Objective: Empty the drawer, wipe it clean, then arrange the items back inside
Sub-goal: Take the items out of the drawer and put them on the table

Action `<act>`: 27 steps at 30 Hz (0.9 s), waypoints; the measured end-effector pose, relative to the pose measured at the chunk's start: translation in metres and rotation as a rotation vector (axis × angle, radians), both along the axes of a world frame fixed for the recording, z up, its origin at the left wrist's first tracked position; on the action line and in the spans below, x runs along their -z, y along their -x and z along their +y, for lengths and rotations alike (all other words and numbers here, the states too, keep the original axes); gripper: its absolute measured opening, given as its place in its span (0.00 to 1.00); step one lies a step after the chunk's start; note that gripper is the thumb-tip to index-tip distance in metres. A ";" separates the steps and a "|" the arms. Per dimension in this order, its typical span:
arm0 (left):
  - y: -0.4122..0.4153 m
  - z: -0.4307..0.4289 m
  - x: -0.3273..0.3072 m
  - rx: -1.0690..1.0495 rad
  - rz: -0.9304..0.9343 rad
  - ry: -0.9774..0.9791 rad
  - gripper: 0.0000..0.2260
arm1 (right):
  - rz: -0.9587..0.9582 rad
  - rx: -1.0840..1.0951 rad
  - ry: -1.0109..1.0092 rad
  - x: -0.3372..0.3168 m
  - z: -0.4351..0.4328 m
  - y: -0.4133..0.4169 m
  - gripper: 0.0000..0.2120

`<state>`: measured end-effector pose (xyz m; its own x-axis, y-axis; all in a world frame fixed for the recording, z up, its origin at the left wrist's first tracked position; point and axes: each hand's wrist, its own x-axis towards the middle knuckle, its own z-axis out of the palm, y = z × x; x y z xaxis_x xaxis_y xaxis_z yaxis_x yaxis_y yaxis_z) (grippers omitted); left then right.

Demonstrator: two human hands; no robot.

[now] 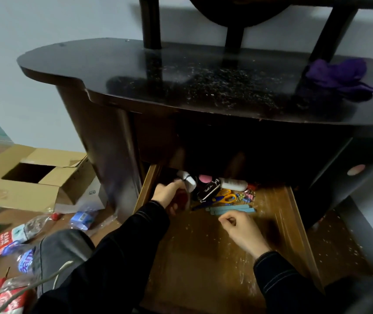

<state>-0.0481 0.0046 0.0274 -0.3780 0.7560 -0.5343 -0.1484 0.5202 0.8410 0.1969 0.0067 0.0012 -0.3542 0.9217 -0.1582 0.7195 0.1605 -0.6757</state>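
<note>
Left hand [169, 197] grips blurred white item [189, 182] | right hand [242, 232] curled | drawer [203, 257] back shadowed

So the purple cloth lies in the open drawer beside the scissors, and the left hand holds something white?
Not quite: the head view shows the purple cloth up on the dark desk top, at its right end. The scissors are in the drawer, and the left hand does hold a white thing.
</note>
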 end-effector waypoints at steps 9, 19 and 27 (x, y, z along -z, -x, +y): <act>-0.008 -0.037 -0.024 -0.101 -0.560 -0.012 0.19 | 0.133 0.013 0.022 -0.015 0.020 0.048 0.07; 0.002 -0.031 -0.020 -0.226 -0.565 -0.009 0.19 | -0.148 0.012 -0.055 0.007 0.083 0.165 0.19; 0.000 -0.028 -0.017 -0.196 -0.467 0.003 0.20 | -0.004 0.119 0.061 0.016 0.088 0.178 0.18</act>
